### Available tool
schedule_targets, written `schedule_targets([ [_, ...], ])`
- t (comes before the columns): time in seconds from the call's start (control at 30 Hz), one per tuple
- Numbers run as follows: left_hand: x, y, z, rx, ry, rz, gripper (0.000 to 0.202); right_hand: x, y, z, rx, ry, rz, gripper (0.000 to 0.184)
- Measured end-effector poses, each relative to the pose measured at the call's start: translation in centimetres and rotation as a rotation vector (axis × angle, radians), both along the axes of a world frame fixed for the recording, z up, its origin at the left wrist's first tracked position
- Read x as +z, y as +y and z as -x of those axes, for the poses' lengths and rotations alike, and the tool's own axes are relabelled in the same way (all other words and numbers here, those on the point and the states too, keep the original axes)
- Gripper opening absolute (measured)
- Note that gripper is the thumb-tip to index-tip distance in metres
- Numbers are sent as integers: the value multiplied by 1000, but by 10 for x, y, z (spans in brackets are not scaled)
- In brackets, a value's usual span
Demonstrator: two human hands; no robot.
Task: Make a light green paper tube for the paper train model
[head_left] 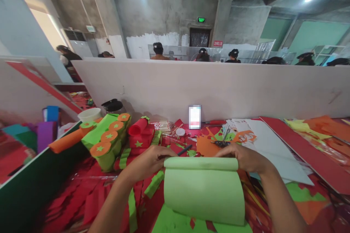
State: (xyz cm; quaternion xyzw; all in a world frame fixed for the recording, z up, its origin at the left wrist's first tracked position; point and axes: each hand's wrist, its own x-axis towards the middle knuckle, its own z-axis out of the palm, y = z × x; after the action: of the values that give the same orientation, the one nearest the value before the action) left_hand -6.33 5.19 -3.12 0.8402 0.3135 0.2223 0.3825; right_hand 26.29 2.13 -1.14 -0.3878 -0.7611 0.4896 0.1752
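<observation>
hands (149, 162) (242, 156) curled over green sheet's (203, 189) rolled edge

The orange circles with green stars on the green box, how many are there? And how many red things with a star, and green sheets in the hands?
Orange circles with green stars on the green box: 4
Red pieces with a green star: 1
Light green sheets, rolled at the top by the left hand and right hand: 1
Total: 6
</observation>
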Motion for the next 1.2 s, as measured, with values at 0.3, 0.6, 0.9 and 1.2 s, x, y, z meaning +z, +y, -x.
schedule_targets([
  [0.3,-1,2,3,1,-67,-114,47,-8,4,-8,-83,102,-105,43],
  [0.6,-10,6,6,-20,-104,-123,57,-9,7,-10,86,195,-134,27],
  [0.9,-3,4,5,-24,-32,-163,60,-14,7,-8,-83,75,-110,38],
  [1.2,2,-1,-5,178,-96,106,32,-18,10,-17,-116,39,-176,41],
])
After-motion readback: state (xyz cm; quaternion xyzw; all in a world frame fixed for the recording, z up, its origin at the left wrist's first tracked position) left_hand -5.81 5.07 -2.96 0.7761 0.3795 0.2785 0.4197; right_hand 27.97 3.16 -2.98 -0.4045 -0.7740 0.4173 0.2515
